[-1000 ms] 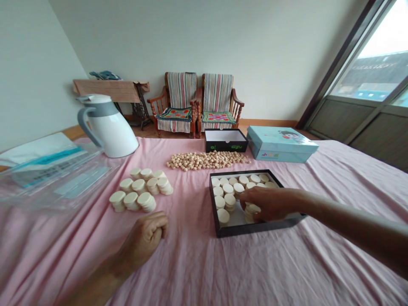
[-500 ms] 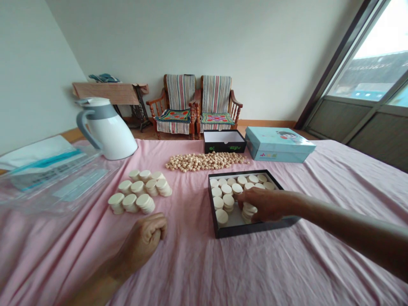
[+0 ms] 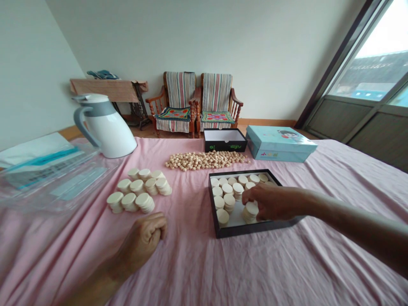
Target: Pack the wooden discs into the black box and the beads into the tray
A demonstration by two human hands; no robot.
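Cream, matt-looking round discs in a short stack [image 3: 250, 214] sit within the near half of a shallow black rectangular tray with a white floor [image 3: 248, 230]. My right hand [image 3: 270, 202] is curled round the far and right sides of that stack; the hand hides the contact, so I cannot tell how firmly it grips. Hands well apart: my left hand [image 3: 145, 233] lies folded in a loose fist on the rumpled pink cloth [image 3: 191, 267], nothing visible in it.

Handling, as I judge it: pinch low and from opposite sides, so the discs keep square; the faces look smooth enough to slip. Press evenly, let go slowly, and keep knuckles off the cream disc stacks in the tray [image 3: 228, 202], which stand close together along its left and far sides.

Shapes nearby: more cream disc stacks on the cloth [image 3: 137, 186], left of the tray, some leaning, edges stepped where discs have slid. Beyond, small tan rounded pieces [image 3: 204, 160] heaped in a long band, knobbly against the flat discs. Behind them, an open black box with a white interior [image 3: 225, 147] and a glossy pale-blue lidded carton [image 3: 280, 145], side by side.
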